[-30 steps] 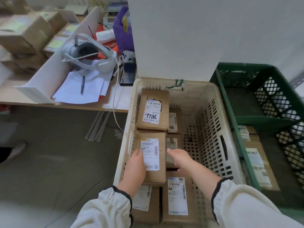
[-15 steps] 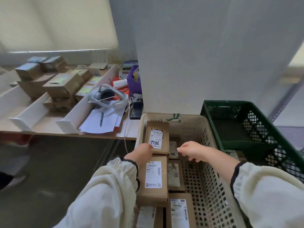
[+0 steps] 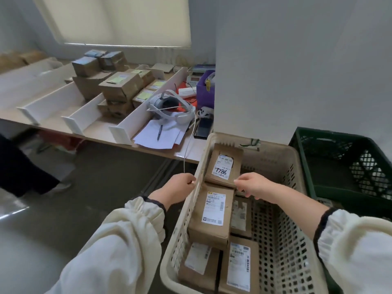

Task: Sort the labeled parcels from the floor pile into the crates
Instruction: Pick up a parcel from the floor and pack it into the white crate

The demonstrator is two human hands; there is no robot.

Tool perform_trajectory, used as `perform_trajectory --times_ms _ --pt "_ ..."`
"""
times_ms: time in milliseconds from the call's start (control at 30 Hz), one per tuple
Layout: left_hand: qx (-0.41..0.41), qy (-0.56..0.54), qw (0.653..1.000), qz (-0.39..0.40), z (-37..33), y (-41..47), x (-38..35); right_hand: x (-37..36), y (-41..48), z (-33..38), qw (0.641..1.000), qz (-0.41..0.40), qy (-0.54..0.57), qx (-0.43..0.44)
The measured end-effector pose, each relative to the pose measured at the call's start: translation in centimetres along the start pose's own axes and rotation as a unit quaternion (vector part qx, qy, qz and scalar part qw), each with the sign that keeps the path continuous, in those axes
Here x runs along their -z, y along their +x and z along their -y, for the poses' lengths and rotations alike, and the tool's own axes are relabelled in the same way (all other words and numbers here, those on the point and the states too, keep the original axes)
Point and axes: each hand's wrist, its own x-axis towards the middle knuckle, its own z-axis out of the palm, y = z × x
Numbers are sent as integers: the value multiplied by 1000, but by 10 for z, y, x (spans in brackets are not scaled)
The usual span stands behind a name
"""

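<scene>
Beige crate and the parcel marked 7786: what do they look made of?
Beige crate: looks like moulded plastic, matte, judging by the regular perforated walls and rounded rim. Parcel marked 7786: seems brown corrugated cardboard, dull finish, with a white paper label, slightly glossy, stuck on top. Neither hand grips either one.

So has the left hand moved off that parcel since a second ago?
Yes. The left hand has lifted off the middle parcel and moved outward, now at the beige crate's left rim.
</scene>
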Motion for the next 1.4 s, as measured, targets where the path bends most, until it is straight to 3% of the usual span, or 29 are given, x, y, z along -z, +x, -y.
perform_trajectory --times_ms 200,367,567,700,900,1000,1167,1400 --pt "80 -92 987 -108 77 -69 29 -58 -1 62 996 32 -44 71" --pt "153 -146 957 -201 160 -169 49 -152 -29 140 983 83 -67 147" --pt "281 -167 901 -283 273 -357 34 -320 -106 224 951 175 -122 225" --pt "378 -144 850 -336 339 -517 25 -448 -193 273 904 256 -142 311" --pt "536 -184 714 -412 366 -753 -56 -619 -355 300 799 415 -216 379" --pt "610 -217 614 -452 363 -841 -110 -687 -425 296 739 474 -263 400" --pt "676 -293 466 -489 341 -931 -198 -781 -513 276 649 514 -388 406" --pt "735 -364 251 -514 328 -1008 -295 -907 -608 245 491 589 -492 412"
